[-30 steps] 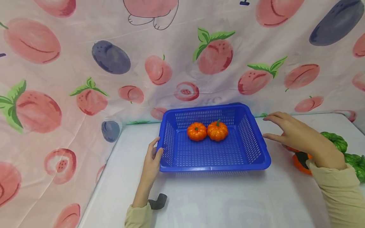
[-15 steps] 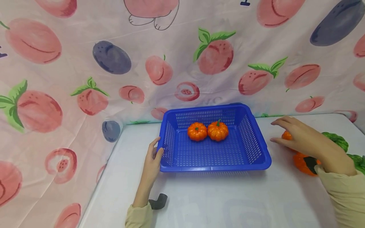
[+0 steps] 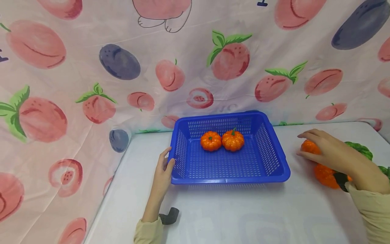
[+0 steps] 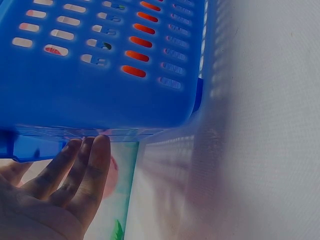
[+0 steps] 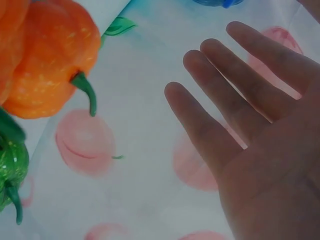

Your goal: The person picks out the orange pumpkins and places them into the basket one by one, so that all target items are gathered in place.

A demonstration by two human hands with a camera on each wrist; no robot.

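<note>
At the left side of the blue plastic basket (image 3: 225,180) is my left hand (image 3: 161,173), thumb and fingertips right at the rim. In the left wrist view its fingers (image 4: 95,175) reach up, nearly straight, to the basket's wall. Inside the basket two small orange pumpkins (image 3: 211,141) sit side by side. My right hand (image 3: 332,152) hovers above the right of the table, fingers spread and holding nothing. An orange pumpkin (image 3: 310,146) shows between its thumb and fingers, partly covered. Another orange pumpkin (image 3: 326,176) lies below the hand, nearer the front.
Green pumpkins (image 3: 361,149) lie at the far right, partly behind the right arm. A dark curved piece (image 3: 170,216) shows beside the left wrist. Behind the white table (image 3: 231,213) hangs a fruit-patterned cloth (image 3: 189,44), close to the basket's back edge.
My right hand has moved right and slightly toward the front, away from the basket and over the orange pumpkins. The left hand, the basket and its two pumpkins stay in place.
</note>
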